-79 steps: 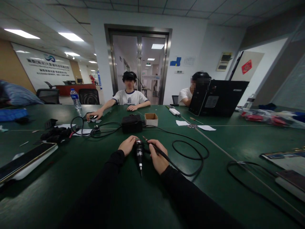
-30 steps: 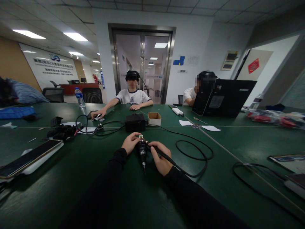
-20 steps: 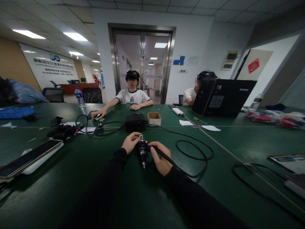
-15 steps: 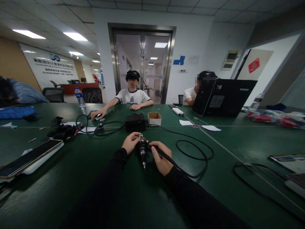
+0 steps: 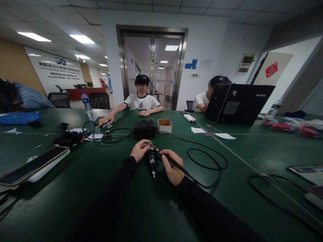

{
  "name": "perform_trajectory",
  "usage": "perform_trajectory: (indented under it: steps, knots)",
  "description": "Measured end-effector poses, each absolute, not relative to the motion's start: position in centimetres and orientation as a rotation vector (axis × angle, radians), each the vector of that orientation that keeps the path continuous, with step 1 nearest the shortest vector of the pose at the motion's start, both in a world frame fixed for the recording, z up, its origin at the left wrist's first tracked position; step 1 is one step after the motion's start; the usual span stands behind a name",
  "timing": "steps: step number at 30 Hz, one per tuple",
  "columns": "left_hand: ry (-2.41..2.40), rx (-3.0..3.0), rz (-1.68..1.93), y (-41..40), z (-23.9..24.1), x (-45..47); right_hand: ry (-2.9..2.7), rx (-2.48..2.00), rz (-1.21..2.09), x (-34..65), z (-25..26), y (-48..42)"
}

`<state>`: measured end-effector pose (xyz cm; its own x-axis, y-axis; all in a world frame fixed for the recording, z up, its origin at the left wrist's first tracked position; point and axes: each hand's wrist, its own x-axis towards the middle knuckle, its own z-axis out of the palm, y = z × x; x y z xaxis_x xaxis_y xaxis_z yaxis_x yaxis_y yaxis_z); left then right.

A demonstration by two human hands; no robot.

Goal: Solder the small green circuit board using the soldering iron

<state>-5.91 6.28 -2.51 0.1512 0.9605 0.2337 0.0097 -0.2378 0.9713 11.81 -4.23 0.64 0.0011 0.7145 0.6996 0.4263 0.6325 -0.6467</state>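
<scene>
A black cylindrical tool (image 5: 152, 161) with a thin metal tip lies on the green table (image 5: 101, 188) between my hands, tip pointing toward me. My left hand (image 5: 139, 150) is curled beside its far end and pinches a tiny green circuit board (image 5: 150, 144). My right hand (image 5: 172, 167) is closed round a slim black pen-shaped tool (image 5: 174, 160) whose cable (image 5: 209, 168) loops off to the right. Its tip points at the small board.
A black box (image 5: 144, 129) and a small cardboard box (image 5: 164, 125) stand just beyond my hands. A person opposite rests both hands on the table. Another person sits behind a laptop (image 5: 239, 104). A flat white-edged device (image 5: 35, 164) lies at the left, with tangled cables (image 5: 101, 134) behind it.
The small green board has come into my left fingers since the oldest frame. Over the last second my hands hardly move; the view has shifted slightly.
</scene>
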Motion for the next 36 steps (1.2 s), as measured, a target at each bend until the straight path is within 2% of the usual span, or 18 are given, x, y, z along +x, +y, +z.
perform_trajectory:
  steps: [36]
  knots:
    - [0.980, 1.445, 1.289, 5.94, -2.10, -5.72, -1.630, -0.941, 0.291, 11.83, 0.68, -4.26]
